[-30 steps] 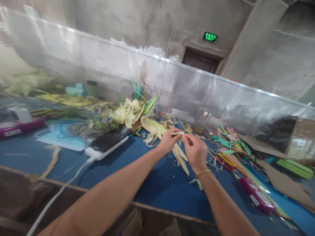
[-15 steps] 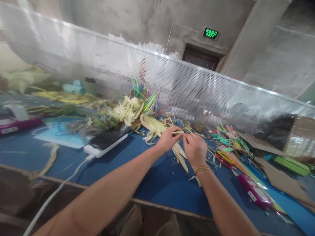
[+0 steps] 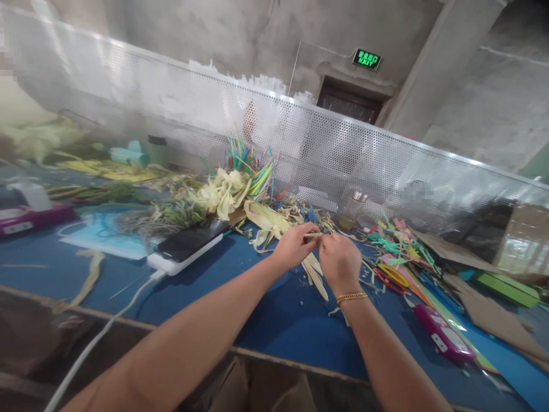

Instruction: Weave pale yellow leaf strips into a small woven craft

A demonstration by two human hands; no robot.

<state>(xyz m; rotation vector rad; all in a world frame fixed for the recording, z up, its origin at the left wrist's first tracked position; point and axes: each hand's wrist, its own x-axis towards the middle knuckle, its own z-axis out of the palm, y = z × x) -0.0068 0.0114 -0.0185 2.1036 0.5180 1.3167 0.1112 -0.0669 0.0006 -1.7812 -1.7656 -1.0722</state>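
My left hand [image 3: 295,246] is closed, pinching a narrow pale corn husk strip [image 3: 312,236] between thumb and fingers. At the strip's other end my right hand [image 3: 341,257], with a gold bracelet at the wrist, closes its fingertips on it, so the two hands almost meet. Loose husk pieces [image 3: 315,277] lie on the blue table just below the hands. Behind my left hand lies a larger pale corn husk [image 3: 266,220]. The right fingertips are partly hidden by the hand itself.
To the left, a phone on a white charging block [image 3: 184,252] trails a white cable. A pile of husks [image 3: 225,191] and coloured stems lies behind it. A glass jar [image 3: 352,209] stands near the perforated metal divider [image 3: 386,166]. Scissors [image 3: 392,277] and a purple device [image 3: 444,335] lie right.
My fingers have shifted slightly along the strip, and the right hand has turned a little over it. Less of the strip shows between the hands. Everything else stays put.
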